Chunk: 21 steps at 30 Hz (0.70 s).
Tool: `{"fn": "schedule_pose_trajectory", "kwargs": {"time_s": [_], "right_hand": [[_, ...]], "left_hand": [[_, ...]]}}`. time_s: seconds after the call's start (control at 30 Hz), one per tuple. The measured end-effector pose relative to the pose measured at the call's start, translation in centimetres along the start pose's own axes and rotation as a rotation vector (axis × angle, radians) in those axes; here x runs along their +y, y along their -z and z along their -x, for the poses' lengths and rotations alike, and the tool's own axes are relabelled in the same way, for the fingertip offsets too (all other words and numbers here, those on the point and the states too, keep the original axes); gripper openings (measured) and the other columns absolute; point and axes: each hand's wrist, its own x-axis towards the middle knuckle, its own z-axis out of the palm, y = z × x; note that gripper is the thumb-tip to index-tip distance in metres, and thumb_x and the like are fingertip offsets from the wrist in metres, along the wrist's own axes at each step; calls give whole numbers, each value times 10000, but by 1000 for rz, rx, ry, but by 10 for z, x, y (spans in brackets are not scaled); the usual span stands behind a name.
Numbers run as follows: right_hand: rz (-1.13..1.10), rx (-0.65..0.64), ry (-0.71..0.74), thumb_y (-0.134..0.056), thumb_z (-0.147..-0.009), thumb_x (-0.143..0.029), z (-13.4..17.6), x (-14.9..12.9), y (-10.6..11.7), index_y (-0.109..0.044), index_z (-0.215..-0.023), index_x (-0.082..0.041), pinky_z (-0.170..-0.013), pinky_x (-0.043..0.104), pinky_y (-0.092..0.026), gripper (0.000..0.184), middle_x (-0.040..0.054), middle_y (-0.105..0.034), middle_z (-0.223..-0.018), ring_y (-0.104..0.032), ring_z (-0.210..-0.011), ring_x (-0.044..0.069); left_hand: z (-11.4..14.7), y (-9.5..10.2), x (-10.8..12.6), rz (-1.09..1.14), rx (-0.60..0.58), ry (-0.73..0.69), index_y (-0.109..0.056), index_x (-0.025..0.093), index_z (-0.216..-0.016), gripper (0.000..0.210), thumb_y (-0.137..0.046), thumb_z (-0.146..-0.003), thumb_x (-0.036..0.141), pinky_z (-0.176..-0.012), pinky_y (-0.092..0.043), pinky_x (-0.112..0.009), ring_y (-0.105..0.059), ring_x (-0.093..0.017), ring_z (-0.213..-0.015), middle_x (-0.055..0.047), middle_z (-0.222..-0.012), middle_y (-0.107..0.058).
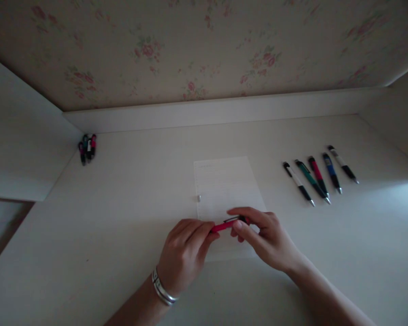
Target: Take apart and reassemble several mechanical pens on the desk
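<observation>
A red-pink pen (223,226) is held level between my two hands, above a sheet of paper (227,181). My left hand (185,246) pinches its left end, and the fingers hide that end. At the other end, with the black clip, my right hand (267,237) grips the barrel between thumb and fingers, its index finger stretched out over the clip. Lying on the paper's left edge is a small silver piece (199,198), which looks like a pen tip.
On the right of the white desk (122,194) lie several pens in a row, among them a blue pen (332,173) and a green pen (312,180). A cluster of pens (89,148) lies in the far left corner. A raised white ledge (207,112) runs along the back.
</observation>
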Motion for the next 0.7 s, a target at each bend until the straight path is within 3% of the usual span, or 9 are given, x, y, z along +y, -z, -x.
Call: {"fn": "schedule_pose_trajectory", "kwargs": {"time_s": [0.07, 0.1, 0.2, 0.3, 0.37, 0.47, 0.57, 0.7], "right_hand": [[-109, -58, 19, -560, -955, -403, 0, 0, 2, -595, -1277, -192, -603, 251, -548, 387, 46, -750, -808, -667, -606, 139], [-133, -76, 14, -565, -953, -400, 0, 0, 2, -595, -1279, -198, -607, 253, -552, 384, 48, -749, -825, -667, -611, 139], [-80, -50, -17, -623, -917, -398, 0, 1, 2, -717, -995, -183, -521, 224, -513, 248, 27, -710, -678, -652, -564, 139], [16, 6, 16, -671, -881, -393, 0, 1, 1, -714, -756, -176, -490, 216, -472, 254, 11, -661, -569, -624, -530, 133], [-3, -4, 54, -691, -868, -374, 1, 1, 1, -725, -904, -183, -530, 225, -487, 197, 23, -698, -670, -645, -603, 146], [-120, -102, 117, -675, -890, -320, 1, 2, 2, -620, -1249, -227, -602, 242, -519, 375, 46, -735, -894, -675, -733, 160], [-147, -152, 163, -670, -904, -287, 0, 1, 3, -703, -1085, -231, -630, 234, -512, 192, 31, -734, -859, -661, -705, 138], [-110, -76, 166, -742, -848, -310, -3, -1, 2, -725, -879, -216, -633, 219, -484, 101, 8, -714, -770, -640, -686, 128]], "left_hand": [[-1, 0, -1, 19, 9, -8, -649, 156, -1096, 173, -614, -927, 161, -771, -570, -358, -659, -203, -828, -62, -926, -732], [-1, 0, -1, 29, 8, -16, -645, 152, -1107, 179, -601, -934, 157, -764, -572, -353, -660, -203, -828, -66, -928, -733], [0, -1, -1, 48, -2, -25, -652, 158, -1078, 158, -622, -925, 186, -746, -572, -348, -659, -202, -813, -61, -907, -732], [0, 0, 1, 55, -10, -9, -663, 173, -1019, 133, -670, -897, 223, -741, -568, -348, -657, -198, -795, -42, -873, -728], [0, 1, 2, 66, -14, 1, -662, 173, -1014, 113, -653, -909, 213, -750, -566, -348, -657, -196, -801, -42, -883, -729], [-1, 1, 3, 99, -25, -6, -651, 157, -1052, 126, -598, -940, 180, -754, -564, -336, -658, -190, -812, -54, -906, -728], [0, 0, 2, 117, -44, -31, -649, 146, -1051, 127, -585, -947, 180, -733, -559, -321, -652, -182, -780, -54, -873, -723], [0, -2, 3, 116, -74, -14, -664, 153, -968, 98, -627, -926, 234, -734, -537, -319, -649, -182, -749, -45, -829, -719]]}}
